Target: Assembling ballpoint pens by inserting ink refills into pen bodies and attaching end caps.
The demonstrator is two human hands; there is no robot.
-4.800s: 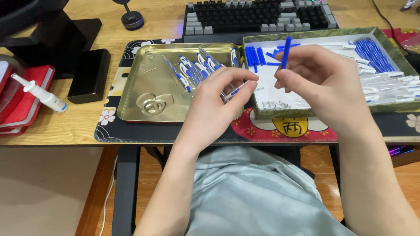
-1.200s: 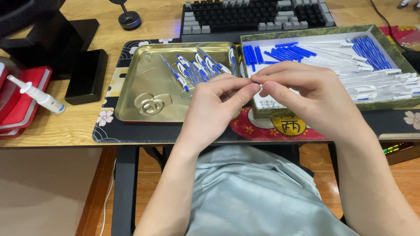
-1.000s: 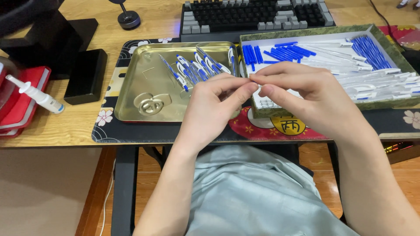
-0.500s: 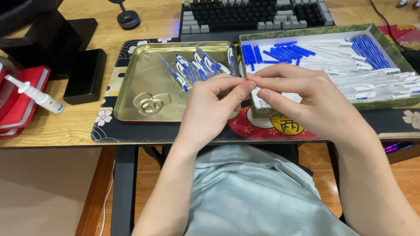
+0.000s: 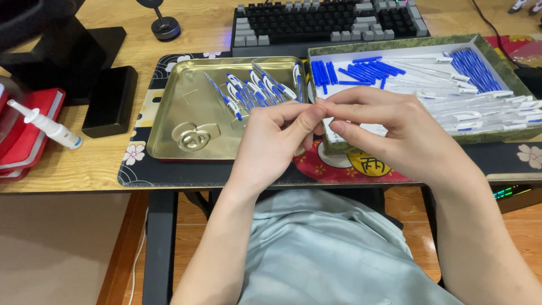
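Across the wooden desk point(image 5: 101, 164) lie one keyboard point(image 5: 327, 20), one green box point(image 5: 505, 138) of many loose blue and white pen parts, and one gold tray point(image 5: 186, 107) holding roughly eight assembled pens point(image 5: 257, 90). Over the trays' near edges, left hand point(image 5: 271, 144) and right hand point(image 5: 389, 133) meet, fingertips pinched narrowly together; whatever they grip is hidden.

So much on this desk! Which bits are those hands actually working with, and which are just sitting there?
In use:
left hand and right hand, fingertips meeting over a small part hidden between them
gold tray holding assembled pens
box of blue refills and white barrels

Lying about:
keyboard
spray bottle
red case
black block
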